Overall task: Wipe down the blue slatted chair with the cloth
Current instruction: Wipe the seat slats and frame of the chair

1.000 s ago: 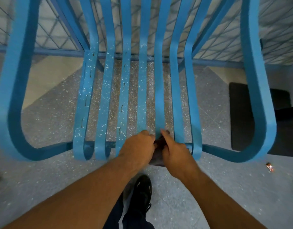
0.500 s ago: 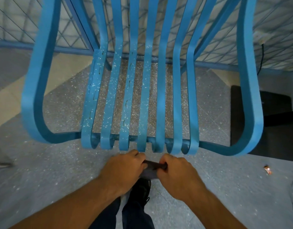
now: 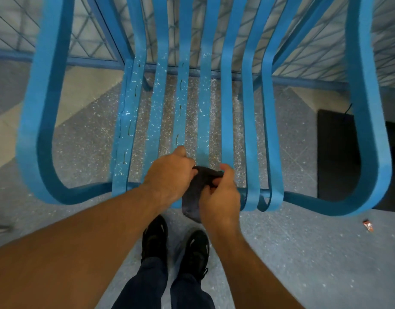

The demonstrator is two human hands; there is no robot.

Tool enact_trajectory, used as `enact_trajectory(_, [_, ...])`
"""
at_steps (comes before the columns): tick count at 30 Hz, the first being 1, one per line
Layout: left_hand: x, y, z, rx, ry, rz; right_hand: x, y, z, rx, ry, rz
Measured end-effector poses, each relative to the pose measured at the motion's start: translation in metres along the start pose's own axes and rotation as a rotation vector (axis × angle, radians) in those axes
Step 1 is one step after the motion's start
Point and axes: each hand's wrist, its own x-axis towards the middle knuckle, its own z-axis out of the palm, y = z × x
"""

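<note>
Person is standing at the front edge of the chair (image 3: 42, 112), looking down through the seat. Both hands are meeting over the middle slats (image 3: 204, 103), near the seat front. Left hand (image 3: 169, 175) is curling its fingers and pinching the top left of the cloth (image 3: 191, 201). Right hand (image 3: 221, 192) is gripping the cloth's right side, fingers curled in, thumb pointing up.

Cloth is dark grey and bunching between the two hands, with its loose end hanging down past the seat's front edge. Cannot tell if it is touching a slat or just hovering over one, as the hands are covering that spot.

Two-handed hold is probably for regathering the cloth or pulling it tight round one slat, so the narrow strip is getting rubbed on top and sides at once. A flat palm would likely be slipping into the gaps. Hands are sitting at the front end, likely one end of a stroke along a slat.

White specks (image 3: 134, 103) are dotting the left slats and the right ones are looking cleaner, so the job is seeming part done.

Shoes (image 3: 155, 237) are pointing in under the seat front, likely keeping the body close for reach. Speckled floor (image 3: 80, 148) is showing through the gaps. Black mat (image 3: 334, 157) is lying at right and wire mesh (image 3: 85, 41) is standing behind.
</note>
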Motion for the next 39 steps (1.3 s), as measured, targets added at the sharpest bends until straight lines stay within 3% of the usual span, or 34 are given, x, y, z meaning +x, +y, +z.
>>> enact_trajectory(5, [0.011,-0.009,-0.006,-0.021,-0.042,0.065,-0.02,0.003,0.026,0.069,0.053,0.05])
enact_trajectory(10, [0.025,-0.033,-0.028,-0.106,0.098,-0.005,-0.005,0.003,0.042,-0.077,0.106,-0.005])
enact_trajectory(17, [0.013,-0.061,-0.024,-0.218,0.244,-0.122,0.017,-0.01,0.04,-0.244,0.021,-0.076])
enact_trajectory(23, [0.017,-0.069,-0.022,-0.234,0.307,-0.184,0.03,-0.02,0.049,-0.267,0.094,0.157])
enact_trajectory(33, [0.033,-0.064,-0.009,-0.224,0.361,-0.254,0.045,-0.029,0.051,-0.242,0.076,0.199])
enact_trajectory(39, [0.042,-0.063,-0.01,-0.312,0.379,-0.246,0.059,-0.03,0.054,-0.311,0.076,0.026])
